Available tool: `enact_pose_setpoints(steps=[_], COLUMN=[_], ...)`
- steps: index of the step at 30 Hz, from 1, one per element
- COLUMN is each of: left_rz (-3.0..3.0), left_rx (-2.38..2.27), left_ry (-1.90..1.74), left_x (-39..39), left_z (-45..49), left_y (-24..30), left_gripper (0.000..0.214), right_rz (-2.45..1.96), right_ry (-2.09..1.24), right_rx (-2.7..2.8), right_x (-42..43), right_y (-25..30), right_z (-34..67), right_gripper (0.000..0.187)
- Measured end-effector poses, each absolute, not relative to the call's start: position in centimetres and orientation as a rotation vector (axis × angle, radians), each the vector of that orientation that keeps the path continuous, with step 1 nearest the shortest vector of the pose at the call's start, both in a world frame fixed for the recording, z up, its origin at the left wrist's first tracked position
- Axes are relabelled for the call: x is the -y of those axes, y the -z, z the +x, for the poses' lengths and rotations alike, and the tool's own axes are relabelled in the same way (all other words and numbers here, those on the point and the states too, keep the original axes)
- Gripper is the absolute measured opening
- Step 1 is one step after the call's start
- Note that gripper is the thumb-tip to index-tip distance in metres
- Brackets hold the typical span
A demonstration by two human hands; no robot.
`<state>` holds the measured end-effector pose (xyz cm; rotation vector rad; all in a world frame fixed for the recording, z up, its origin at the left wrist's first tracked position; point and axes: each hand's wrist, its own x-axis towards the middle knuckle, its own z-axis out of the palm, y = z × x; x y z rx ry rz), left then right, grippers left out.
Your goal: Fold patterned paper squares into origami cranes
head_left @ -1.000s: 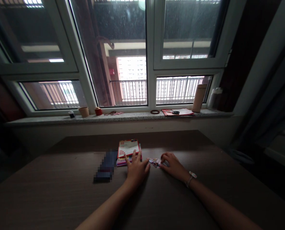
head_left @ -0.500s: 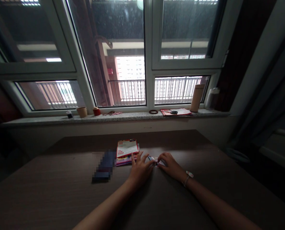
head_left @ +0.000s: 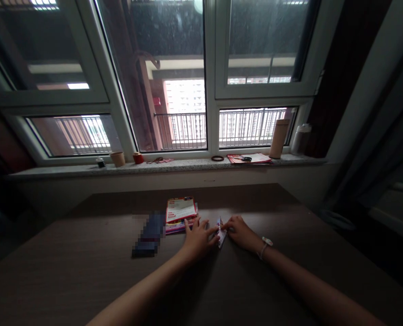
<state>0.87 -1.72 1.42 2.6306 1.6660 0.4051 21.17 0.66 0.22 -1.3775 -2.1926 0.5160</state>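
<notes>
A small folded piece of printed paper stands upright on the brown table, narrow and pointed at its ends. My left hand grips its left side between thumb and index finger, the other fingers spread towards the printed sheets. From the other side, my right hand pinches the paper near its upper part, fingers curled. A bracelet circles my right wrist. Just beyond my left fingers lies a stack of colourful printed sheets, with a red-edged white one on top.
A dark pixelated object lies left of the stack. Along the stone windowsill stand a paper cup, a red spool, a dark ring, scissors on papers, a tan flask and a clear bottle.
The folded paper has turned from lying crosswise to pointing lengthwise, away from me. Both hands have shifted their grip slightly around it.
</notes>
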Motion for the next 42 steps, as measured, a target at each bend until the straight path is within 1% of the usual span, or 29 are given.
enact_pose_setpoints(steps=[3,5,7,9,13,17,22,33,38,42], left_rz=[2.553,2.54,2.586,2.609,2.635,2.668,2.719,2.694,2.687,2.66], left_rx=[-1.685,-1.709,-1.679,-1.658,-1.68,-1.717,-1.679,-1.671,-1.672,-1.671], left_ry=[-0.433,-0.547,-0.649,-0.708,-0.732,-0.734,-0.716,-0.708,-0.698,-0.699], left_x=[2.2,2.7,3.2,3.5,3.7,3.6,3.0,2.5,2.4,2.2], left_z=[1.0,1.3,1.5,1.6,1.7,1.5,1.3,1.3,1.1,1.1], left_y=[-1.2,-0.9,-0.5,-0.1,0.0,-0.3,-0.1,0.1,0.3,0.5], left_gripper=[0.039,0.035,0.029,0.033,0.033,0.03,0.027,0.025,0.025,0.024], right_rz=[-1.36,-1.353,-1.343,-1.299,-1.147,-1.104,-1.104,-1.074,-0.984,-1.007], right_ry=[-0.503,-0.464,-0.38,-0.29,-0.175,-0.208,-0.16,-0.142,-0.203,-0.256], right_rx=[2.214,2.222,2.218,2.226,2.29,2.361,2.407,2.316,2.347,2.312], right_x=[-0.6,-0.5,-0.2,0.1,0.8,1.4,1.8,2.0,2.0,1.8], right_y=[0.1,0.4,0.5,0.5,-0.1,-0.6,-0.7,-0.5,-0.4,-0.2], right_z=[21.3,21.5,21.5,21.6,21.9,22.1,22.0,21.7,21.9,21.8], right_gripper=[0.028,0.025,0.02,0.017,0.018,0.018,0.013,0.008,0.009,0.008])
